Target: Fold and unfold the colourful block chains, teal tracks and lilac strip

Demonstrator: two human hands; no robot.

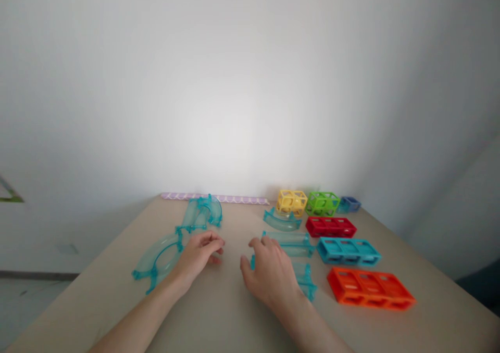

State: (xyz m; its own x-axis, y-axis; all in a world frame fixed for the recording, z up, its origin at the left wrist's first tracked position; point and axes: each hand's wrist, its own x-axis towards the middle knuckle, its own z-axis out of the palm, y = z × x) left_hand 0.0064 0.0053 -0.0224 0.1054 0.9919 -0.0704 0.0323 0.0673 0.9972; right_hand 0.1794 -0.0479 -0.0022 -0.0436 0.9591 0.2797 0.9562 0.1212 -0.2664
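Observation:
My left hand (pixel 198 256) rests on the beige table (pixel 219 311), fingers loosely curled, beside a chain of joined clear teal curved track pieces (pixel 177 238); nothing shows in it. My right hand (pixel 269 275) lies palm down with fingers bent over a clear teal track piece (pixel 302 280), touching it. A straight teal track piece (pixel 291 241) sits just beyond its fingertips, and a short curved one (pixel 282 220) lies farther back.
To the right lie an orange block (pixel 369 289), a light blue block (pixel 347 251), a red block (pixel 330 226), a green cage block (pixel 322 203), a yellow cage block (pixel 291 202) and a small blue block (pixel 349 204). A purple strip (pixel 214 198) runs along the far edge by the white wall.

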